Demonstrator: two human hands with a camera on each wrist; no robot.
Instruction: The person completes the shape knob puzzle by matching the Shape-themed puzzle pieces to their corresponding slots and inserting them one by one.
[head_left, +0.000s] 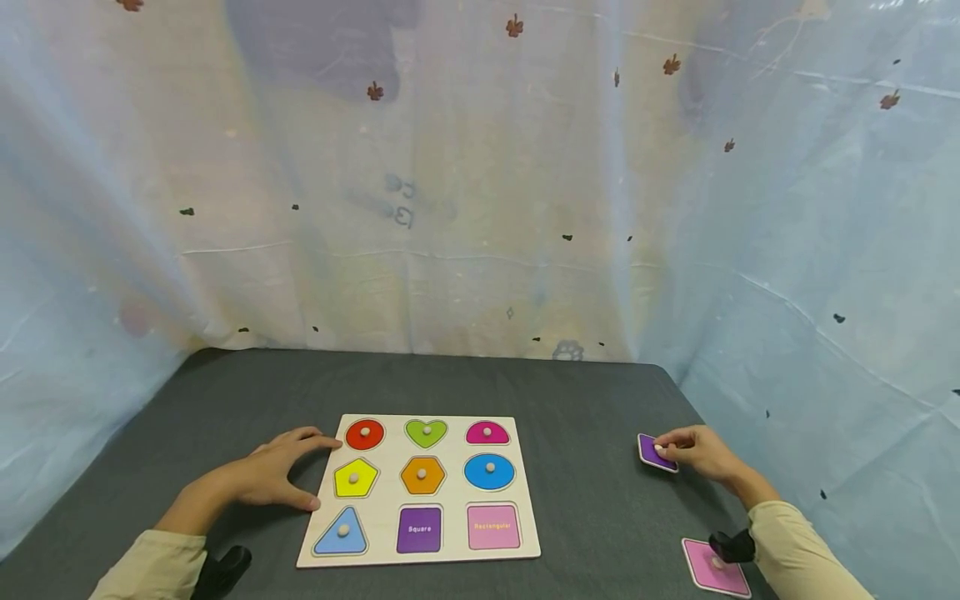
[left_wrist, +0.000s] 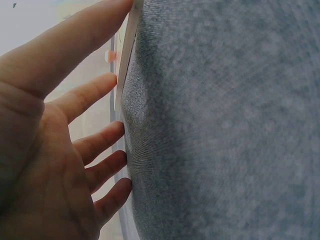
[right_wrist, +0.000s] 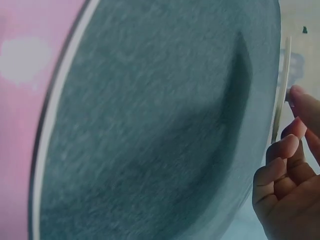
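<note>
A wooden shape puzzle board point(head_left: 530, 533) lies on the dark table. My left hand point(head_left: 273, 473) is spread at its left edge, with the index fingertip and thumb touching the side. In the left wrist view the other fingers of that hand point(left_wrist: 55, 160) rest on the cloth. Off to the right, my right hand point(head_left: 701, 452) pinches the knob of a purple square puzzle piece point(head_left: 649, 451). The right wrist view shows that piece point(right_wrist: 281, 95) edge-on, tilted, at the fingertips. On the board, the recesses labelled Square point(head_left: 419, 540) and Rectangular point(head_left: 493, 540) show bare printed colour.
A pink puzzle piece point(head_left: 705, 567) with a knob lies near the front right, partly under the right wrist's black strap point(head_left: 731, 547). Several knobbed shapes sit in the board, among them a blue triangle point(head_left: 341, 543) and a red circle point(head_left: 356, 439). Pale curtains point(head_left: 450, 292) surround the table.
</note>
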